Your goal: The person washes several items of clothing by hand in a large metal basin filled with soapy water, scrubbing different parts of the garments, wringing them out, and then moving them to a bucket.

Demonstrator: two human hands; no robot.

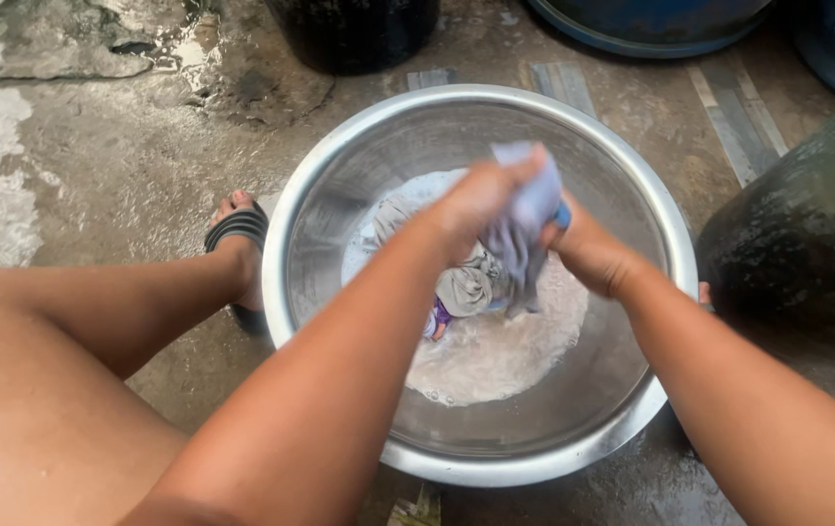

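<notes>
Wet concrete floor (96, 166), puddles and foam patches top left. Dark bucket (354, 34) top centre, blue drum (651, 24) top right, dark tub (797, 244) at right edge, all just beside or near basin. Big steel basin (320, 224) in middle, resting on floor betw. legs; shallow soapy water (495, 360) at bottom, grey clothes (466, 282) lying in it. Left foot in black sandal (237, 229) touching basin's left rim.

Both hands above basin centre, rubbing same pale lilac cloth (534, 195). Left hand (481, 200) fingers curled tight round upper part of cloth; right hand (588, 253) fingers closed on lower part, w/ something small and blue at fingertips, can't tell what. Cloth hanging down, lower end touching grey clothes.

Risks, as judged: hard scrubbing could splash suds over rim onto floor. Slick floor + sandal = slip if weight shifted. Knee or foot pushing rim could tip basin, spilling water. Thin cloth could stretch or tear from tight twisting.
</notes>
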